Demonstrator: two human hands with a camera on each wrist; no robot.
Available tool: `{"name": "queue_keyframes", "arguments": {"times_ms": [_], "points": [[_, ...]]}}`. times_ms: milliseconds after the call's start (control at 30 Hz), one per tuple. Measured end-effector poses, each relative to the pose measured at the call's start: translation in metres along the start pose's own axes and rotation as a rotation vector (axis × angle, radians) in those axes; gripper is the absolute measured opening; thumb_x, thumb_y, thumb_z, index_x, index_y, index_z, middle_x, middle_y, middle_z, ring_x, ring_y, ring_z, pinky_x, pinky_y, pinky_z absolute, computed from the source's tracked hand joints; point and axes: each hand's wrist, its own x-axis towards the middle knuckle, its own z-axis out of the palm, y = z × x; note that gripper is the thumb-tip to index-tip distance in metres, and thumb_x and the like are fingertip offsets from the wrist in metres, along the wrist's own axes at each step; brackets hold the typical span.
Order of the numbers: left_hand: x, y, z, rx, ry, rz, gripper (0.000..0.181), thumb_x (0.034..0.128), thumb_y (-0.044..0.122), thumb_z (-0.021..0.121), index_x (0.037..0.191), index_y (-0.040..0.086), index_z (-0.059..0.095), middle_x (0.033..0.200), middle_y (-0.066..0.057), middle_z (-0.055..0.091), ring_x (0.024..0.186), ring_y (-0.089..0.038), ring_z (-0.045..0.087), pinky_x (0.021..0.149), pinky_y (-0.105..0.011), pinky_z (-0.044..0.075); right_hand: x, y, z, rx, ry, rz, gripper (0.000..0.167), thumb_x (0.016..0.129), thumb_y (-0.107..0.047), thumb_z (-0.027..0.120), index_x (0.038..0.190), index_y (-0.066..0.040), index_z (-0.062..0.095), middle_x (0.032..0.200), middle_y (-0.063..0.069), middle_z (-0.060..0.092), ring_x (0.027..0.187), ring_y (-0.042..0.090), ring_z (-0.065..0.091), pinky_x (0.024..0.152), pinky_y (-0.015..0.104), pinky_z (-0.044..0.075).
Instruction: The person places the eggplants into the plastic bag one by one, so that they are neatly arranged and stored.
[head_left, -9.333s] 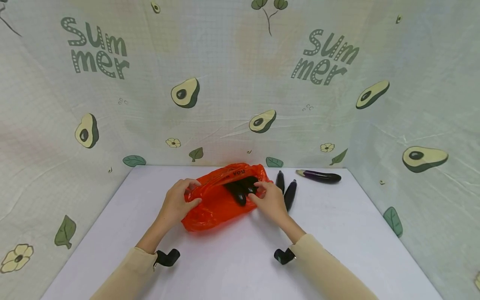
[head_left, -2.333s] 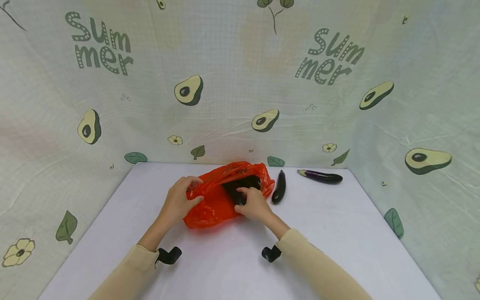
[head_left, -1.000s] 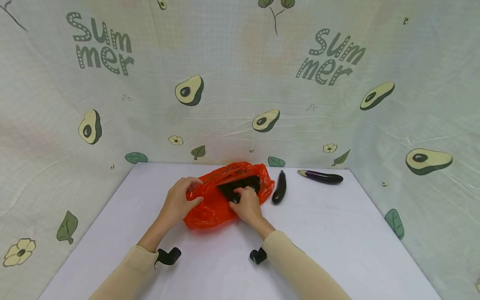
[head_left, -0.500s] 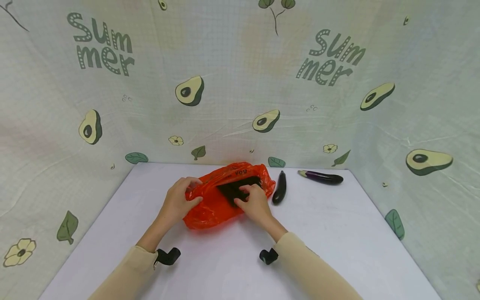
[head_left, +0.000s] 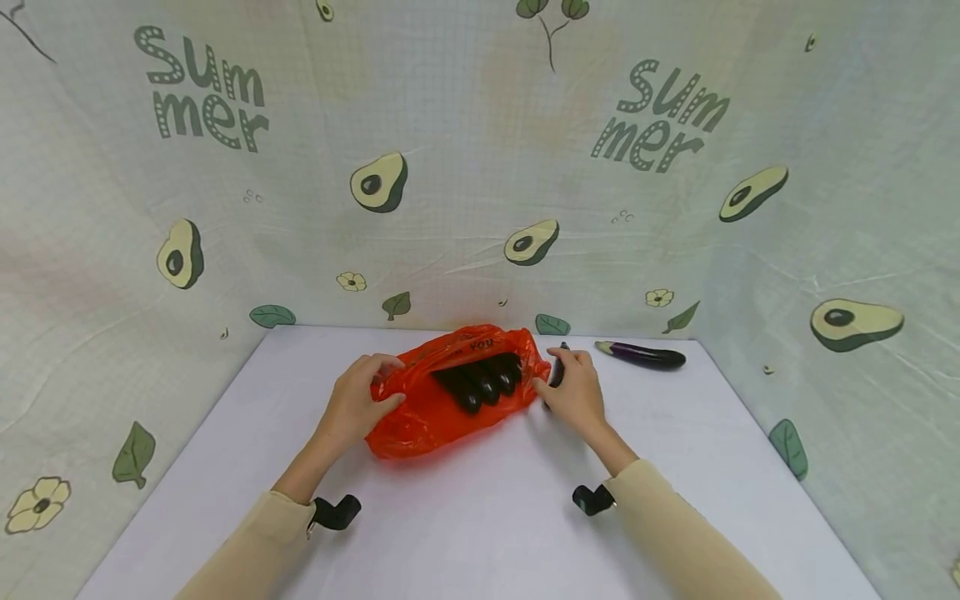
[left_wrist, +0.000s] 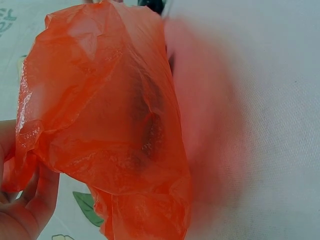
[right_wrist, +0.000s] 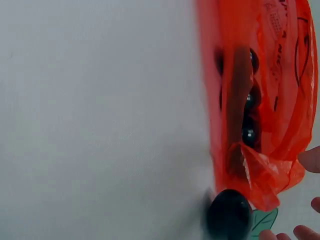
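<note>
In the head view the left hand point(head_left: 358, 402) grips the left edge of an orange plastic bag point(head_left: 420, 425), its fingers curled into the bag's rim. Inside the bag's mouth lie several dark eggplants point(head_left: 467, 392) side by side. The right hand point(head_left: 577, 392) is over another dark eggplant point(head_left: 557, 372) just right of the bag and partly hides it; its fingers are apart and bent. In the right wrist view that eggplant point(right_wrist: 229, 214) lies below the bag point(right_wrist: 282, 125), with the fingertips point(right_wrist: 310, 159) off to its right. The left wrist view shows the bag point(left_wrist: 100, 100) between thumb and fingers.
A purple eggplant point(head_left: 643, 355) with a pale tip lies at the back right of the white table point(head_left: 465, 533). Printed cloth walls point(head_left: 450, 117) stand behind and at both sides. A black device point(head_left: 336, 512) is on the left wrist, another point(head_left: 592, 499) on the right.
The right hand has moved right, out of the bag's mouth to the eggplant beside it. One fewer eggplant lies outside than at first; more are visible inside. The left hand has kept its hold.
</note>
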Motion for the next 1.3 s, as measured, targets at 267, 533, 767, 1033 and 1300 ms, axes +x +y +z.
{"name": "queue_keyframes", "arguments": {"times_ms": [267, 533, 767, 1033, 1300], "points": [[0.000, -0.002, 0.000, 0.000, -0.002, -0.009, 0.051, 0.0886, 0.005, 0.086, 0.133, 0.013, 0.063, 0.119, -0.009, 0.065, 0.112, -0.027, 0.062, 0.092, -0.049, 0.063, 0.006, 0.029, 0.005, 0.022, -0.037, 0.088, 0.080, 0.092, -0.028, 0.080, 0.157, 0.001, 0.044, 0.143, 0.034, 0.044, 0.128, 0.052, 0.049, 0.107, 0.064, 0.045], [0.000, -0.002, -0.001, -0.002, -0.003, -0.016, 0.051, 0.0890, 0.005, 0.085, 0.134, 0.014, 0.063, 0.120, -0.009, 0.065, 0.113, -0.028, 0.062, 0.091, -0.049, 0.063, 0.009, 0.042, 0.009, 0.037, -0.082, 0.135, 0.084, 0.093, -0.028, 0.079, 0.159, 0.004, 0.038, 0.145, 0.036, 0.042, 0.128, 0.051, 0.050, 0.110, 0.063, 0.045], [0.000, -0.002, -0.001, -0.008, -0.007, -0.017, 0.051, 0.0890, 0.004, 0.085, 0.134, 0.013, 0.063, 0.120, -0.009, 0.065, 0.113, -0.028, 0.062, 0.091, -0.048, 0.063, 0.011, 0.049, 0.013, 0.058, -0.115, 0.182, 0.082, 0.094, -0.027, 0.077, 0.158, 0.005, 0.038, 0.144, 0.036, 0.043, 0.130, 0.049, 0.049, 0.110, 0.062, 0.046], [0.000, -0.001, -0.001, -0.006, -0.005, -0.023, 0.051, 0.0889, 0.005, 0.085, 0.134, 0.014, 0.063, 0.120, -0.009, 0.064, 0.112, -0.027, 0.061, 0.091, -0.048, 0.063, 0.012, 0.047, 0.012, 0.045, -0.127, 0.182, 0.072, 0.092, -0.018, 0.074, 0.152, 0.008, 0.045, 0.134, 0.036, 0.054, 0.122, 0.046, 0.052, 0.102, 0.059, 0.050], [0.000, -0.002, -0.001, -0.001, 0.002, -0.023, 0.052, 0.0886, 0.005, 0.086, 0.134, 0.014, 0.063, 0.120, -0.009, 0.065, 0.112, -0.028, 0.062, 0.091, -0.048, 0.063, 0.014, 0.051, 0.004, 0.024, -0.174, 0.204, 0.071, 0.094, -0.017, 0.073, 0.154, 0.008, 0.045, 0.135, 0.035, 0.058, 0.119, 0.044, 0.056, 0.101, 0.057, 0.052]]}}
